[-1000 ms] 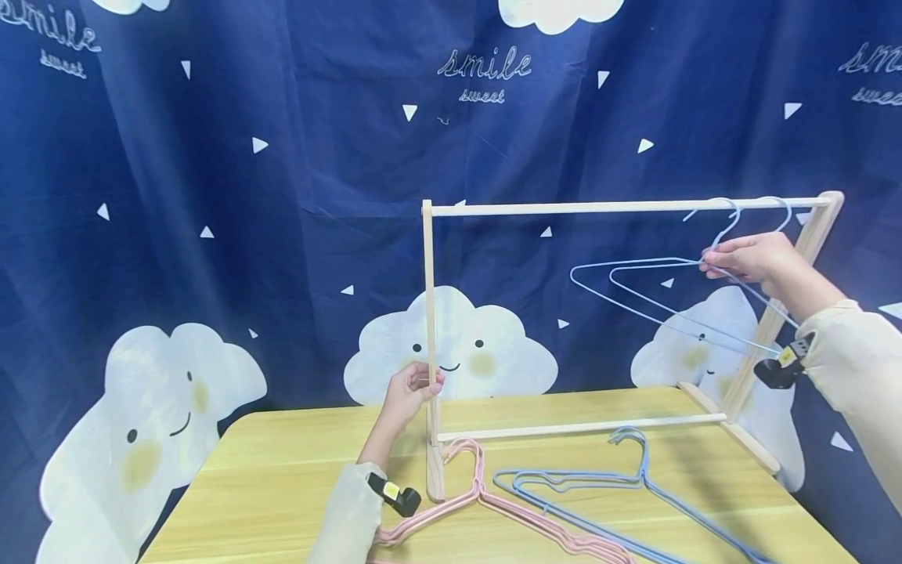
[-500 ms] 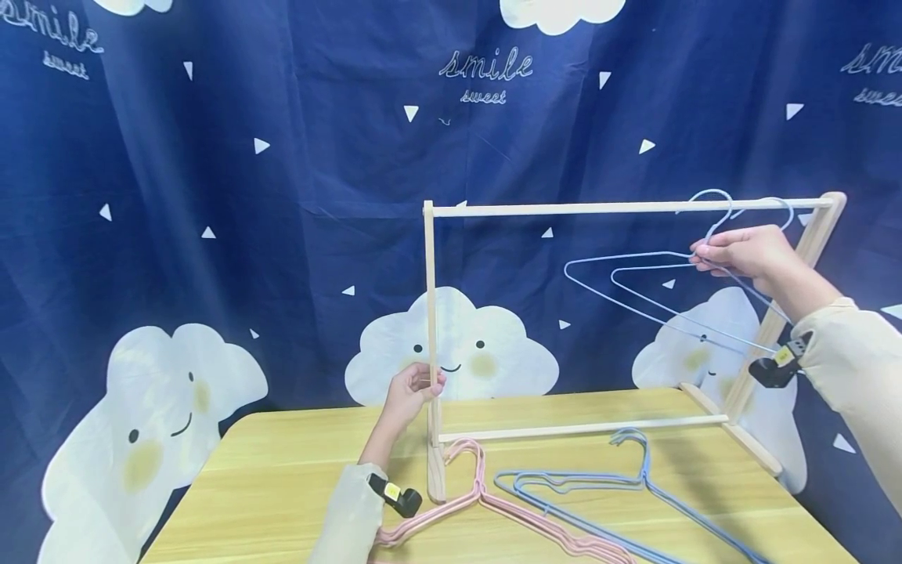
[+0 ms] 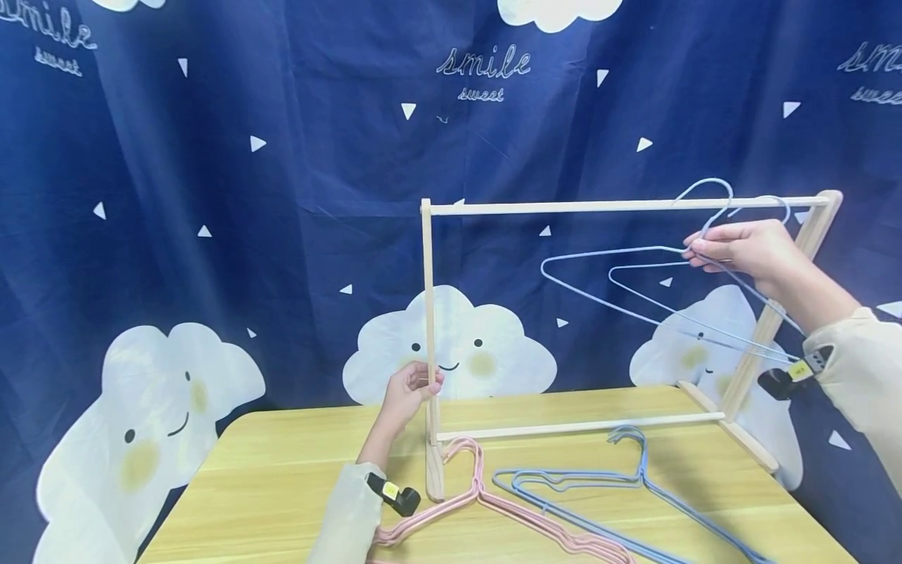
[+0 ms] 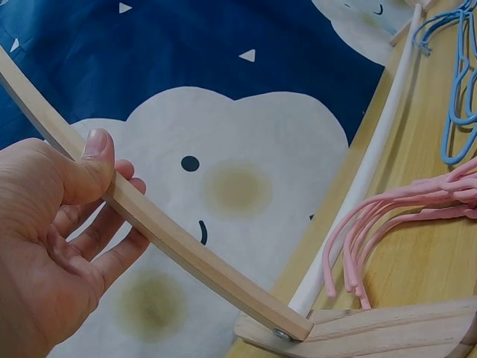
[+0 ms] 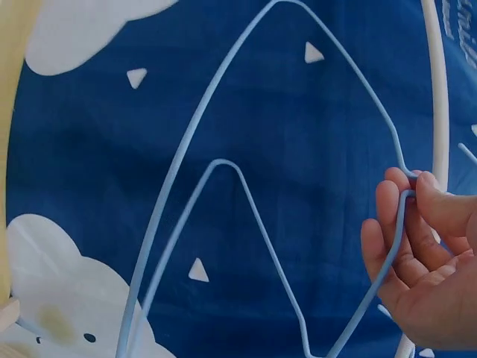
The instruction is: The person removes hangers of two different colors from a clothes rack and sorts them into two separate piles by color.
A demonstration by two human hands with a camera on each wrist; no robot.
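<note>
My right hand (image 3: 750,249) pinches a light blue wire hanger (image 3: 599,253) at its neck, just below the hook. The hook arches above the top rod (image 3: 550,207) of a small wooden clothes rack, its tip near the rod. Behind it, closer to the right end, a second blue hanger (image 5: 257,212) hangs by its hook, partly hidden by the hand. My left hand (image 3: 407,392) holds the rack's left upright (image 4: 186,253), thumb on the near side and fingers curled behind it.
Several pink hangers (image 3: 479,495) lie stacked on the wooden table (image 3: 296,462) by the rack's left foot (image 3: 435,478). To their right is a pile of darker blue hangers (image 3: 644,478). A lower bar (image 3: 578,429) joins the rack's sides. A navy curtain (image 3: 317,196) hangs behind.
My right hand has moved up and a little left with the blue hanger, and its hook has risen higher above the rod. The left hand stays on the upright.
</note>
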